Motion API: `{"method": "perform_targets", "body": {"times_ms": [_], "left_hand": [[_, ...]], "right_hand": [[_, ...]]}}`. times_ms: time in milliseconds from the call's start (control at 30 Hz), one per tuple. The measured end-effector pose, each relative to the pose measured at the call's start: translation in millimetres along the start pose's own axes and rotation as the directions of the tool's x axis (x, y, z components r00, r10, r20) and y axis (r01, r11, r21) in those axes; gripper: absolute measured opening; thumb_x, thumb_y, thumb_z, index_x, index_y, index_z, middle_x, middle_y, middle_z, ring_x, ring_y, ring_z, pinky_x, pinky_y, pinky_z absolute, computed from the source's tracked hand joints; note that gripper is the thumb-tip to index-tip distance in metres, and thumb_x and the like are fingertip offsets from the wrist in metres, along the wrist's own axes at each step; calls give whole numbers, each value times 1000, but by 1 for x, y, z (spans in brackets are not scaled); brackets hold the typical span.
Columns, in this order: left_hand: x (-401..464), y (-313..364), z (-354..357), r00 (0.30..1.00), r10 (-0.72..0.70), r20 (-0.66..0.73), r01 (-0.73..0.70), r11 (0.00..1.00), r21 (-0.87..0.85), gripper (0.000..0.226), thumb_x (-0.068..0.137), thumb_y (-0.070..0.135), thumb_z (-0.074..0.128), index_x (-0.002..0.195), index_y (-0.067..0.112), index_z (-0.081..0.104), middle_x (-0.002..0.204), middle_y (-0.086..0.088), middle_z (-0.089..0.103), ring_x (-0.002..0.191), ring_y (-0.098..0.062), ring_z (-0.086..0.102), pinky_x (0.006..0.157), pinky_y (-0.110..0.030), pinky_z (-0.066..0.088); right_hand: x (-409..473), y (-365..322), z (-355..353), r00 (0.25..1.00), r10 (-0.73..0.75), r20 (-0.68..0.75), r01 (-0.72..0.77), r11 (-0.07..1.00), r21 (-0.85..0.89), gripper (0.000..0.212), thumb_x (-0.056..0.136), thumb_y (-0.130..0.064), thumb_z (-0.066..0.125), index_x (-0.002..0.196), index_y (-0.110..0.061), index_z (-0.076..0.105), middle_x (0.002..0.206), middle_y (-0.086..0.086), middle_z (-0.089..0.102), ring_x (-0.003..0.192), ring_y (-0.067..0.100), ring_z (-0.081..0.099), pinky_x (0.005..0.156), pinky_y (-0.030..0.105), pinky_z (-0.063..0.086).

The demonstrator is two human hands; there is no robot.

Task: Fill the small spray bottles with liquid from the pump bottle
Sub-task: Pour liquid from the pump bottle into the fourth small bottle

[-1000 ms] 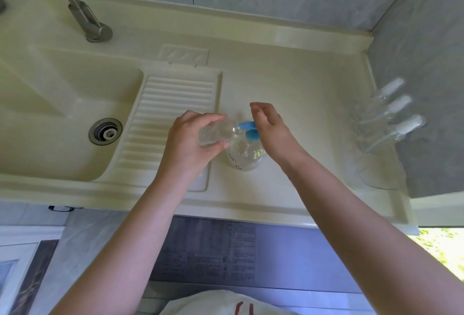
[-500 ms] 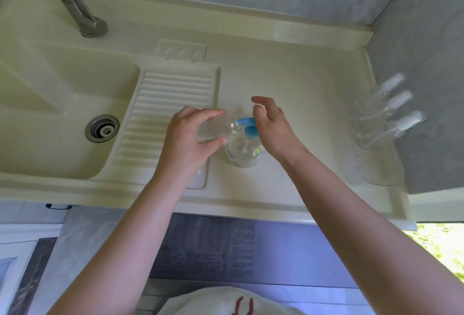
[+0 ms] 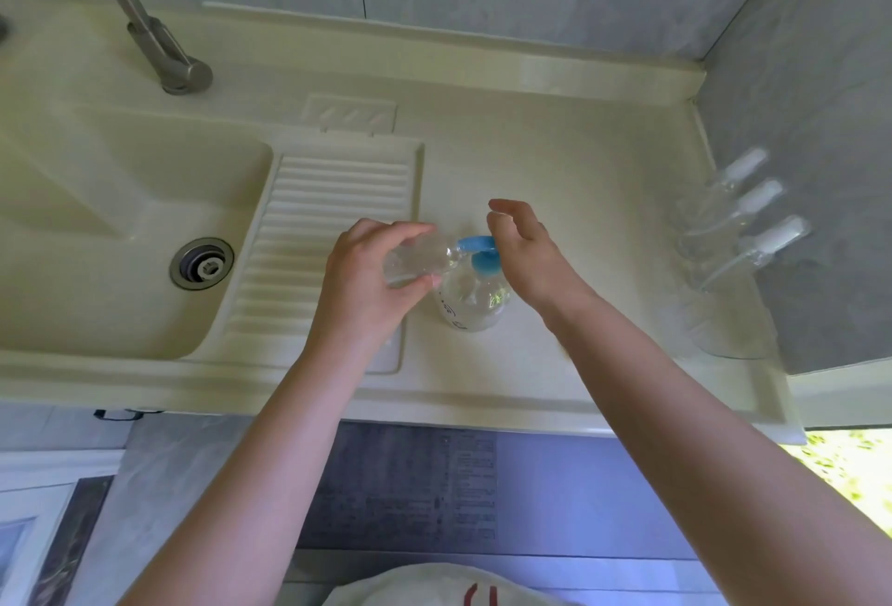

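Fingers (image 3: pixel 410 231) of the left hand (image 3: pixel 367 277) are curled round a light, slippery small bottle (image 3: pixel 420 260), best held mid-body; right hand (image 3: pixel 526 253) fingers are spread over the pump bottle (image 3: pixel 475 303) at 3 o'clock.

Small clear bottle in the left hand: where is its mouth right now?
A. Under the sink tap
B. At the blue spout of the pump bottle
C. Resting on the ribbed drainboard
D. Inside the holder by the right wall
B: the left hand holds the small clear bottle tilted on its side, its open mouth against the blue spout of the pump bottle standing on the counter.
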State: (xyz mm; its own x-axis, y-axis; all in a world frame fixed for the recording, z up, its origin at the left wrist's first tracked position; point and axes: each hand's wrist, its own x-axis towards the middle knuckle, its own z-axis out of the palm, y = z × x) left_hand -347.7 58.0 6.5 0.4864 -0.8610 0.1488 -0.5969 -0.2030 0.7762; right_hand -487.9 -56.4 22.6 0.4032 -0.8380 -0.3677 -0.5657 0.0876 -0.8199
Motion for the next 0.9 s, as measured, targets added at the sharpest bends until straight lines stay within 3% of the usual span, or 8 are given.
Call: {"method": "perform_targets", "body": {"times_ms": [100, 200, 267, 433, 533, 667, 800, 900], "left_hand": [[0, 0, 0, 1000, 0, -13, 0, 1000, 0, 52, 70, 20, 87, 117, 31, 70, 102, 7, 60, 102, -12, 57, 96, -19, 40], [1, 0, 1, 1000, -7, -6, 7, 1000, -9, 51, 70, 20, 86, 118, 31, 70, 103, 7, 59, 102, -12, 58, 97, -24, 42], [2, 0, 1, 1000, -7, -4, 7, 1000, -2, 51, 70, 19, 86, 118, 30, 70, 104, 6, 60, 103, -13, 58, 98, -25, 42], [2, 1, 0, 1000, -5, 3, 5, 1000, -5, 51, 71, 18, 86, 118, 29, 70, 104, 5, 59, 104, -14, 57, 99, -27, 42], [2, 1, -1, 1000, 3, -3, -3, 1000, -18, 52, 70, 19, 86, 118, 31, 70, 104, 7, 60, 104, -13, 58, 99, -27, 43], [2, 0, 0, 1000, 0, -9, 0, 1000, -14, 52, 70, 20, 86, 118, 31, 70, 102, 9, 58, 102, -11, 58, 97, -19, 40], [2, -1, 0, 1000, -2, -1, 2, 1000, 13, 52, 70, 20, 87, 118, 29, 70, 102, 7, 59, 101, -11, 58, 96, -19, 40], [2, -1, -1, 1000, -4, 6, 4, 1000, 18, 52, 69, 19, 87, 118, 29, 71, 101, 5, 60, 100, -13, 59, 95, -20, 41]], "right_hand": [[2, -3, -7, 996, -73, -40, 72, 997, -31, 42, 102, -40, 42, 143, -33, 40, 144, 2, 37, 115, 14, 44, 95, 27, 34], [1, -1, 0, 991, -110, -81, 101, 989, -108, 40, 103, -37, 32, 142, -33, 42, 145, 2, 42, 127, 19, 45, 111, 41, 34], [-1, 0, 9, 986, -110, -121, 90, 983, -163, 41, 103, -34, 25, 140, -37, 43, 142, -2, 46, 127, 20, 47, 111, 48, 34], [-1, -1, 5, 994, -74, -84, 61, 988, -145, 42, 103, -38, 28, 144, -35, 40, 146, 1, 43, 131, 22, 44, 112, 44, 32], [0, -3, -7, 995, -86, -43, 80, 988, -134, 46, 102, -45, 38, 146, -34, 37, 148, 3, 37, 120, 17, 46, 104, 33, 35], [0, -5, -2, 987, -134, -91, 106, 960, -261, 43, 104, -40, 31, 146, -36, 36, 159, 3, 24, 139, 25, 37, 116, 46, 27], [-3, -2, 14, 970, -118, -214, 33, 931, -364, 43, 105, -34, 23, 146, -39, 36, 165, 3, 11, 148, 23, 22, 119, 46, 17], [-3, -1, 13, 973, -107, -204, 32, 941, -336, 43, 105, -34, 24, 145, -38, 37, 165, 5, 11, 148, 25, 20, 120, 48, 14]]}}
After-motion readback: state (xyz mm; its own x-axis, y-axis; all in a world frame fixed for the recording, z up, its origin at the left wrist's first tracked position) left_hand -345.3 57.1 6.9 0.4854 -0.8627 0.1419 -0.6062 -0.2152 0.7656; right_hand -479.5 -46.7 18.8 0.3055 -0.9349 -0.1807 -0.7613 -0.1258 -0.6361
